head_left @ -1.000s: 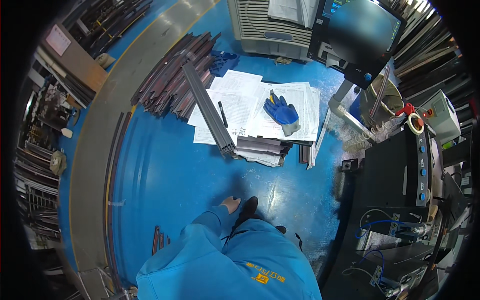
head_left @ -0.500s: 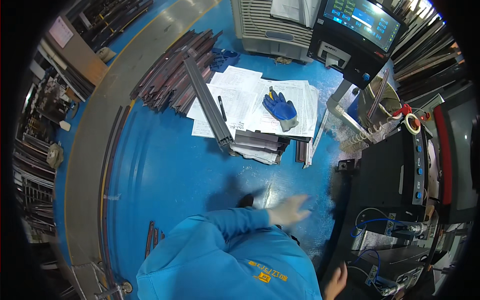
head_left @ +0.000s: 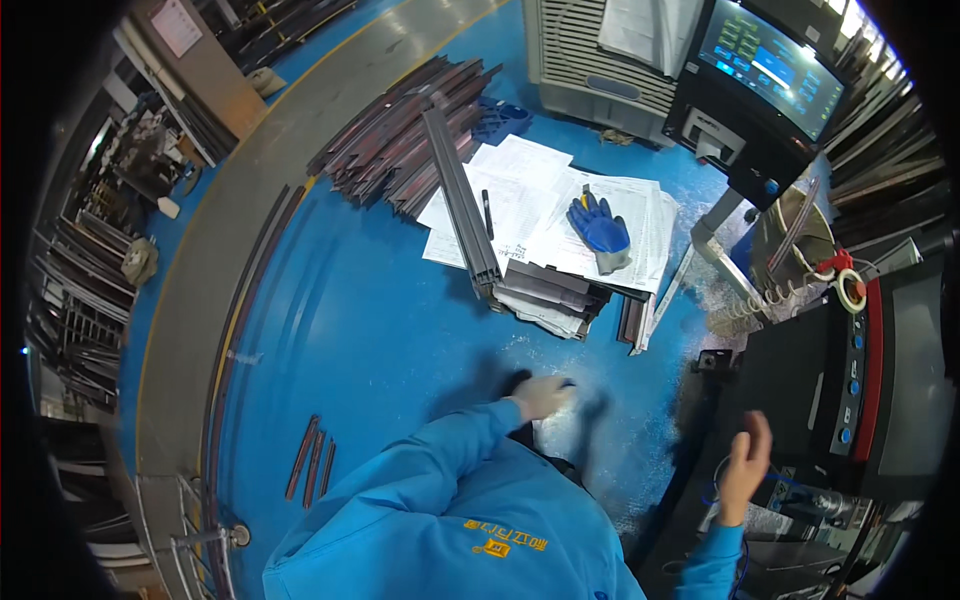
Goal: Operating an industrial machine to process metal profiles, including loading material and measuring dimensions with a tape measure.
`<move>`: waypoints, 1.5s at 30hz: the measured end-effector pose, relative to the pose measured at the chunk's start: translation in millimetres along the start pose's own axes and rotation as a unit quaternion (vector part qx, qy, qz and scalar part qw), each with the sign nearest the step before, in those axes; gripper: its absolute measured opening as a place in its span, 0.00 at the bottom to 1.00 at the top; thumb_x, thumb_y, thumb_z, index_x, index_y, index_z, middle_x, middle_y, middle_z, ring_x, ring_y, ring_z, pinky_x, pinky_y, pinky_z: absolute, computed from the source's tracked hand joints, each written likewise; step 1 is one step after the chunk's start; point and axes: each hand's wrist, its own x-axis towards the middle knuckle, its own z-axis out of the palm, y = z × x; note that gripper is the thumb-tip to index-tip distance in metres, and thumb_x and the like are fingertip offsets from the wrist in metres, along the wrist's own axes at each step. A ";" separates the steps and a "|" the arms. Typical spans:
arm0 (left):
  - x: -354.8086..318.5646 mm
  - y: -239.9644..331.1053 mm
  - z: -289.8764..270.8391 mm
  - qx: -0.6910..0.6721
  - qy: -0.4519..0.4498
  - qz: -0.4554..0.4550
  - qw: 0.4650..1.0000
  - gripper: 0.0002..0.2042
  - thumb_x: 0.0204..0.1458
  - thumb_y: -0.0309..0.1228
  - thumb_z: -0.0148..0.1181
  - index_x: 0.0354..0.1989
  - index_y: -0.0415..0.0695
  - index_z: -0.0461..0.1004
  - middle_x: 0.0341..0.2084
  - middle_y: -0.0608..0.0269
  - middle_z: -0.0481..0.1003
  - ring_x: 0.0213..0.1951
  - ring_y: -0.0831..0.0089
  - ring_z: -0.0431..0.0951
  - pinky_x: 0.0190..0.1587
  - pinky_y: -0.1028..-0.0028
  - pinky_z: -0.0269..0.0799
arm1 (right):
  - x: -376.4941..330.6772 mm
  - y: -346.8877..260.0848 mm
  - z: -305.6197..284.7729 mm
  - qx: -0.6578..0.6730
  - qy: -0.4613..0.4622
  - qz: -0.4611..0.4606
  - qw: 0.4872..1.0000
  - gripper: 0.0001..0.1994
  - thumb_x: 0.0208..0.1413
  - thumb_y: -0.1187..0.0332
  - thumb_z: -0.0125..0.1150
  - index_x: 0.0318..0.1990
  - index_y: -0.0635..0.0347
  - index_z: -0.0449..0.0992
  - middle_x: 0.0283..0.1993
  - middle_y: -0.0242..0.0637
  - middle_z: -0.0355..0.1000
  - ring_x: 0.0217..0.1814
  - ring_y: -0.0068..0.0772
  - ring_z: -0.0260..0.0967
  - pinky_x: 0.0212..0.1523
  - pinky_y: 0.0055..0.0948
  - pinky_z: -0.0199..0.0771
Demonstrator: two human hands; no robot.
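My left hand (head_left: 545, 397) is in front of my body, above the blue floor. It looks pale, with a dark blue patch at the fingertips, perhaps a glove; blur hides how its fingers are set. To the right, my bare right hand (head_left: 745, 468) is raised beside the black machine (head_left: 795, 385), fingers up and thumb apart, holding nothing. Ahead, a blue work glove (head_left: 600, 232) with a light cuff rests on paper sheets (head_left: 540, 195) spread over a low stack. Across the sheets' left side lies a grey metal profile (head_left: 458, 195), next to a black pen (head_left: 487, 214).
Behind the papers is a heap of dark metal profiles (head_left: 400, 135). A screen (head_left: 770, 65) stands on a post at the far right, near a bin (head_left: 805, 235) and a coiled hose (head_left: 745, 312). Several short bars (head_left: 312, 462) and long strips (head_left: 250, 275) lie on the left floor.
My right hand has come up and forward from the lower edge, beside the machine. The left hand has drawn back left, closer to my body. The whole view has shifted, with the papers now further right.
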 end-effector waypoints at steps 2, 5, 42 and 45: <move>-11.3 -110.2 3.4 -0.023 0.117 -0.098 0.988 0.27 0.64 0.53 0.45 0.58 0.43 0.76 0.52 0.47 0.80 0.50 0.43 0.80 0.53 0.55 0.75 | 45.5 58.1 -45.5 -0.261 0.092 -0.067 0.959 0.27 0.67 0.65 0.59 0.70 0.64 0.66 0.72 0.49 0.65 0.73 0.49 0.62 0.74 0.42 0.59; -56.8 -208.6 -21.7 -0.061 0.103 -0.266 0.956 0.30 0.62 0.55 0.48 0.56 0.40 0.77 0.54 0.46 0.79 0.54 0.43 0.77 0.56 0.53 0.73 | 87.3 143.0 -116.3 -0.575 0.205 -0.039 0.791 0.34 0.66 0.56 0.60 0.74 0.63 0.61 0.77 0.50 0.57 0.77 0.55 0.56 0.76 0.45 0.57; 122.4 -412.1 8.2 0.170 0.330 0.144 0.917 0.10 0.59 0.33 0.55 0.46 0.45 0.75 0.38 0.51 0.82 0.39 0.49 0.81 0.41 0.56 0.75 | 110.9 192.6 -149.0 -0.705 0.263 0.222 0.619 0.44 0.64 0.52 0.61 0.78 0.64 0.45 0.79 0.57 0.48 0.82 0.56 0.46 0.80 0.46 0.49; 121.3 -417.8 12.0 0.169 0.333 0.167 0.912 0.11 0.58 0.32 0.56 0.47 0.45 0.74 0.38 0.52 0.82 0.39 0.50 0.81 0.41 0.56 0.76 | 106.6 194.9 -144.7 -0.701 0.268 0.225 0.621 0.44 0.64 0.53 0.61 0.78 0.65 0.45 0.79 0.58 0.48 0.82 0.57 0.46 0.80 0.46 0.49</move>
